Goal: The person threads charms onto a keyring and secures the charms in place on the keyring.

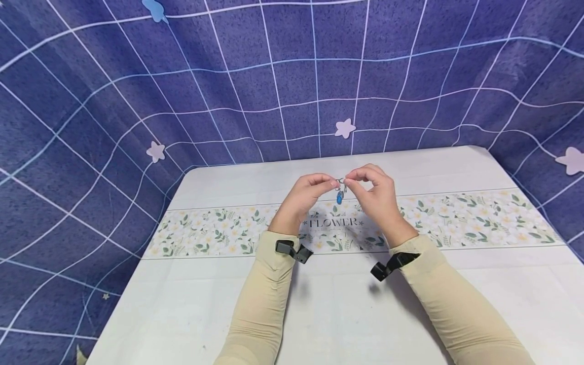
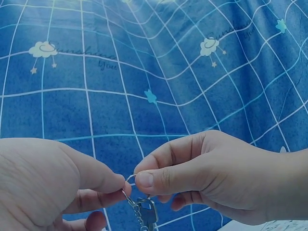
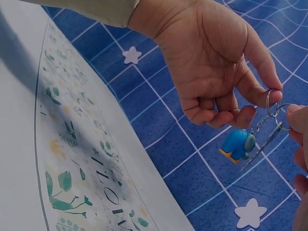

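Note:
Close together over the flowered band, both hands work on a keychain. My left hand [image 1: 306,195] pinches one metal ring [image 3: 269,103] between thumb and forefinger. A short chain [image 3: 260,124] runs from the rings to a small blue figure charm [image 3: 236,145] with yellow feet. My right hand [image 1: 376,192] pinches a second metal ring [image 3: 284,107], which crosses the first in the right wrist view. Beside the charm hangs a metal key [image 2: 152,215], seen edge-on in the right wrist view. Thumb tip and fingertips cover part of each ring.
Below the hands lies a white table [image 1: 337,304] with a printed flower band [image 1: 228,233] across it. A blue gridded curtain [image 1: 292,86] with stars closes off the back and sides. Black wrist mounts [image 1: 292,249] sit over the beige sleeves [image 1: 260,304].

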A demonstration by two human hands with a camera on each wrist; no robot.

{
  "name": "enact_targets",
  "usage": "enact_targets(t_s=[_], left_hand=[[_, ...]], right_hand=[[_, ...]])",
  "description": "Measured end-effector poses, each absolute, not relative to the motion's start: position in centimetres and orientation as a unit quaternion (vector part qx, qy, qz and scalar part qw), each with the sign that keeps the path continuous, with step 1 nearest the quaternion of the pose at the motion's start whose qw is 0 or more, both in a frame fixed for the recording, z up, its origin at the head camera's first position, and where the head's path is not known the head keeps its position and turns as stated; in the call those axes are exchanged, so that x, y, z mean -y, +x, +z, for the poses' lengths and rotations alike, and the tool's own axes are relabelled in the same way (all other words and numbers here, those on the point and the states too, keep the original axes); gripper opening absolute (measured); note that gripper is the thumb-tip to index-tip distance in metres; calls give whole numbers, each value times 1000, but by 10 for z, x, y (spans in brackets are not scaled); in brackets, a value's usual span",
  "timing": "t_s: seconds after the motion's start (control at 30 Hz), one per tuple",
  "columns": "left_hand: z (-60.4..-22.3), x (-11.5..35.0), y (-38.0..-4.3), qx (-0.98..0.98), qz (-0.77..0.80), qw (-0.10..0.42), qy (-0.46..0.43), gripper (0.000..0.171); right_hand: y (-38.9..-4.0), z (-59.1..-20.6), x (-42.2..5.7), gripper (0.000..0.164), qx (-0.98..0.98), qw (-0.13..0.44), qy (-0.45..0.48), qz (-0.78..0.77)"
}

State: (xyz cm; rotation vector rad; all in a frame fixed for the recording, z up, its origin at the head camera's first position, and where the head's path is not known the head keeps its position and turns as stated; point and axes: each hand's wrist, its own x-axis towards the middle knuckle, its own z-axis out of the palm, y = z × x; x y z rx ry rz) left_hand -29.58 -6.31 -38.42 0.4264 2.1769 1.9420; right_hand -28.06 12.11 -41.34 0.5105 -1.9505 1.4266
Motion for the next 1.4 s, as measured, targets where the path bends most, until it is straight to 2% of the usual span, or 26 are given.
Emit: enact_targets(t_s=[0.47, 0.93, 1.4], left_hand=[[-387, 63, -299, -723, 669, 77, 155, 10], [-385, 66, -297, -738, 651, 117, 132, 21], [-388, 66, -300, -721, 671, 88, 146, 12]], right_hand=[[-279, -410, -121, 6, 752, 328, 190, 540], [-280, -414, -122, 5, 757, 355, 221, 503], [-279, -413, -121, 7, 758, 357, 218, 501]])
